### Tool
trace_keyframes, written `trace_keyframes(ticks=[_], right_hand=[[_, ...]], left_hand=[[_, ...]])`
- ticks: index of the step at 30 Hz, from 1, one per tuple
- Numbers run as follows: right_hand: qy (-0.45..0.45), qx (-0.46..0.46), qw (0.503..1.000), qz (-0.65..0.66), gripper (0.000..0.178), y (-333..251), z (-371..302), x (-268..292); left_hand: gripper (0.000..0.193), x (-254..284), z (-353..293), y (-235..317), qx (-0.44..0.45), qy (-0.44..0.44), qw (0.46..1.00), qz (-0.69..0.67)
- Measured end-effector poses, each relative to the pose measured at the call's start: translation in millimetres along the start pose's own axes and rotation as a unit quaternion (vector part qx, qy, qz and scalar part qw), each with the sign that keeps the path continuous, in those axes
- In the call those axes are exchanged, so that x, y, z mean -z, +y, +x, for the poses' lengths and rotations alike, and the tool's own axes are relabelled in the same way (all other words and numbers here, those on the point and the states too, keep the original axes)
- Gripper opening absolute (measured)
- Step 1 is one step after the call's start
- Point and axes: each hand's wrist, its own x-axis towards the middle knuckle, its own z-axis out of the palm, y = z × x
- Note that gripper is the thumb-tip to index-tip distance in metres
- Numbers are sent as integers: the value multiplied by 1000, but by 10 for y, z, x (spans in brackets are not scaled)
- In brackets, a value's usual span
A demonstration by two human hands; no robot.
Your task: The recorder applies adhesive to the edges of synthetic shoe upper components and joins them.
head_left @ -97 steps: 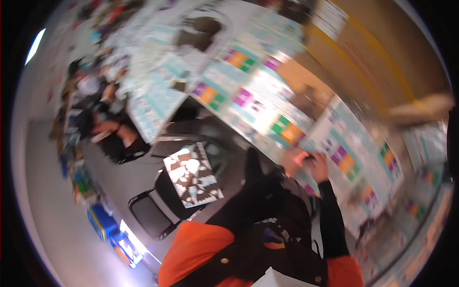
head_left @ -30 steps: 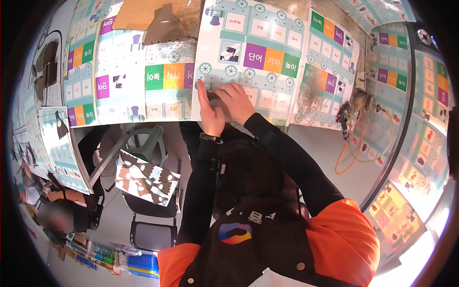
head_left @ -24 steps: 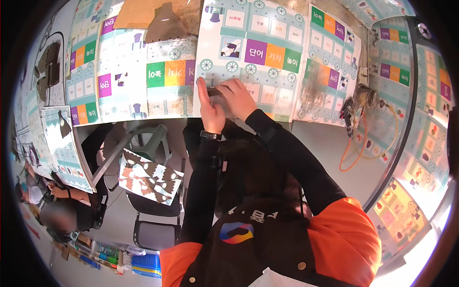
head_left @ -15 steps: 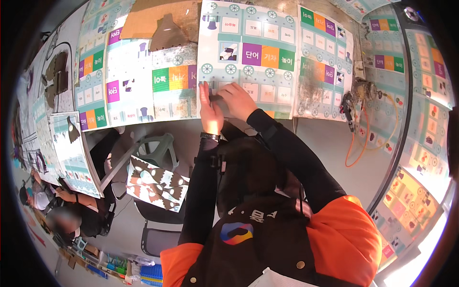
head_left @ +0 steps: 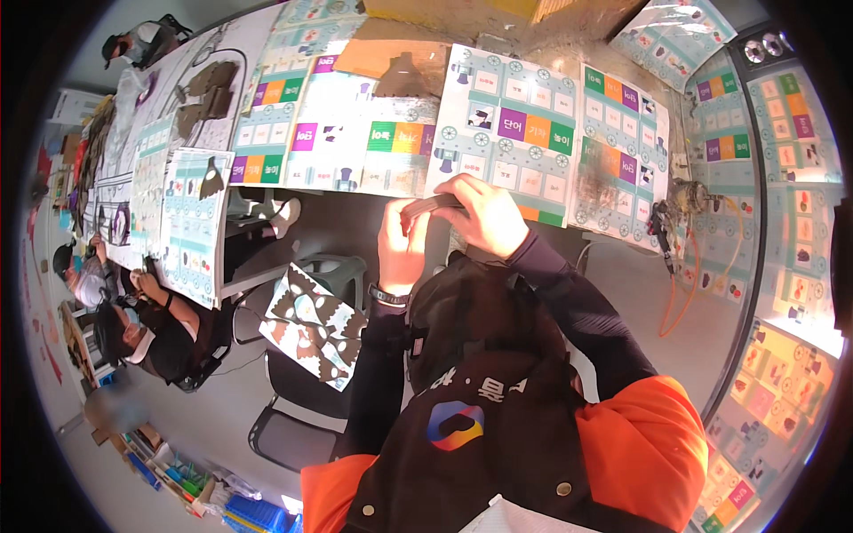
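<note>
While a patterned brown-and-white sheet (head_left: 313,323) lies on a chair at left, the left hand (head_left: 402,247) and right hand (head_left: 484,216) both pinch a thin dark flat strip (head_left: 429,207) over the bench (head_left: 391,182), beside colourful printed game boards (head_left: 511,133).

We look down on a long table (head_left: 267,275) running across the top of the frame, papered with colourful printed sheets (head_left: 524,133). A grey floor (head_left: 204,417) fills the lower left, where a dark chair (head_left: 293,417) stands. An orange cable (head_left: 684,284) trails at right. Seated people (head_left: 142,329) work at far left.
</note>
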Motion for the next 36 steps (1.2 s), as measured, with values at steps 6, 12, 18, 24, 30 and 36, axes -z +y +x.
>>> trace_keyframes(ticks=[6,12,18,24,30,36], right_hand=[[-44,7,999,-2,20,-620,-136,-16],[-44,-11,999,0,22,-595,-423,239],[-40,-95,995,-7,20,-357,-512,540],[-22,-168,985,-6,20,89,-548,724],[-37,-124,992,-4,21,129,-465,582],[-3,-24,998,-59,20,-51,-249,514]], left_hand=[[18,333,-415,438,-13,15,995,-97],[25,1002,-681,299,4,50,991,124],[60,3465,-1557,-937,411,355,648,533],[92,3704,-1772,-834,373,320,763,420],[51,3093,-1772,-677,201,283,888,303],[45,1834,-1700,-5,117,-22,954,275]])
